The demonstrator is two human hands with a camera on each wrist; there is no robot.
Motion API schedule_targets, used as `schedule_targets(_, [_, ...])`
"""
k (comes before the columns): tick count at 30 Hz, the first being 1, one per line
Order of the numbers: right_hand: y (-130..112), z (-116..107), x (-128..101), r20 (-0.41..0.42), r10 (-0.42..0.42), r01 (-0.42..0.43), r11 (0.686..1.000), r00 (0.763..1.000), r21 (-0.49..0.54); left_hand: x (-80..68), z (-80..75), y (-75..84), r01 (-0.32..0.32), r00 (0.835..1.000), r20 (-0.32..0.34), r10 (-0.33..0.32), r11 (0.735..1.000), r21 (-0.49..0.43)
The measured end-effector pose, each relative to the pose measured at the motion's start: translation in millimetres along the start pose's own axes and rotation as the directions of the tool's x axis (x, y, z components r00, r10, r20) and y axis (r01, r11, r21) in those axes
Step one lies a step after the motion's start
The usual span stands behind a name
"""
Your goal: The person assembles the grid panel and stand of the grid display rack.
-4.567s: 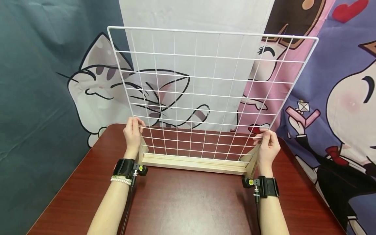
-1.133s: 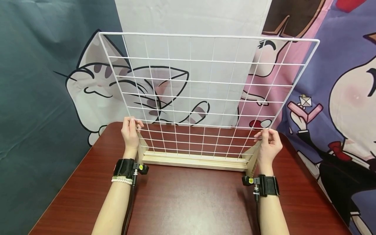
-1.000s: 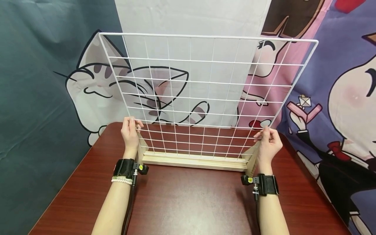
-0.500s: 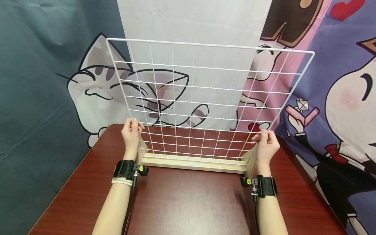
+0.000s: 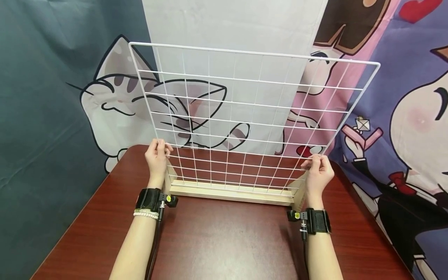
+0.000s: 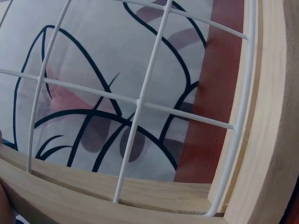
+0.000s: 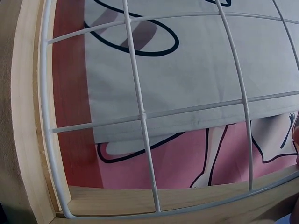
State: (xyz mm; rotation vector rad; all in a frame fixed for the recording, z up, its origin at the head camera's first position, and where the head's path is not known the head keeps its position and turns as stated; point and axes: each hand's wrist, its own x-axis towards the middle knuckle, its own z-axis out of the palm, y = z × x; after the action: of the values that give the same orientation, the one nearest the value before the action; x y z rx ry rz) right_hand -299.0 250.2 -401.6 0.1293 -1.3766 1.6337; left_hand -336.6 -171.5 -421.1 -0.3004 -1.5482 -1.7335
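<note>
A white wire grid panel [image 5: 244, 103] stands upright, leaning slightly, with its lower part in a pale wooden stand [image 5: 231, 193]. My left hand [image 5: 156, 159] pinches the panel's left edge just above the stand's side post. On the opposite side, my right hand [image 5: 319, 173] grips the right edge at about the same height. In the left wrist view the panel's lower corner wire [image 6: 229, 177] lies along the grooved wood [image 6: 261, 116]. The right wrist view shows the other lower corner wire [image 7: 53, 172] beside a grooved rail [image 7: 28, 116]. Whether the wire is seated fully in the grooves I cannot tell.
The stand rests on a reddish-brown table [image 5: 224, 237], toward its far edge. Behind hangs a cloth backdrop [image 5: 224, 23] with cartoon cats and figures. Both wrists carry black straps with small cameras and cables.
The panel's top edge now sits lower in the head view, with the right corner dropping more. Both hands keep their places at its edges; the stand has not moved.
</note>
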Motion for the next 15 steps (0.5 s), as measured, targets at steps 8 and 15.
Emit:
schedule_targets(8, [7.2,-1.7,2.1,-0.002,0.012,-0.011,0.999,1.000,0.033,0.2,-0.8,-0.5,-0.009,1.000,-0.006,0.009,1.000,0.016])
schedule_targets(15, [21.4,-6.0,5.4,-0.029,0.029,-0.028,0.999,0.999,0.024,1.3,-0.7,-3.1,-0.030,0.999,-0.012,0.030,0.999,0.018])
